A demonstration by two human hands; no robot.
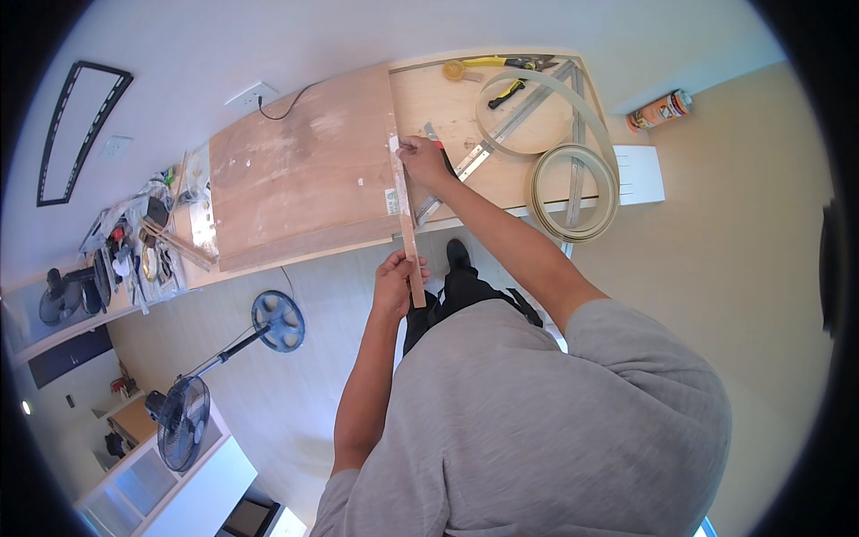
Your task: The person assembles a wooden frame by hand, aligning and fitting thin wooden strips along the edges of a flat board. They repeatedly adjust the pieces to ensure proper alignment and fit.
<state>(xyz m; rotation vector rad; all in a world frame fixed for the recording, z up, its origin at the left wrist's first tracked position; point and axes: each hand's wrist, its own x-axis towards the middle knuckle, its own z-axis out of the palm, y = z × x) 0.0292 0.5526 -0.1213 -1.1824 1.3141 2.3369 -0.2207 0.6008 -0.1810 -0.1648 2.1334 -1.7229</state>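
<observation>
A narrow, flat wooden strip runs along the right edge of a large plywood board on the bench. Its near end sticks out past the bench's front edge, over my legs. My left hand is closed around the strip near that end. Farther up, my right hand pinches at its far end, where a pale white patch shows; its fingertips are partly hidden. Just right of my right hand lies a tool with a grey blade and a red and black handle.
Coiled edge-banding rolls, metal rulers, yellow-handled snips and a tape roll lie on the bench's right part. A canister stands beyond. Cluttered tools fill the left end; a standing fan is on the floor.
</observation>
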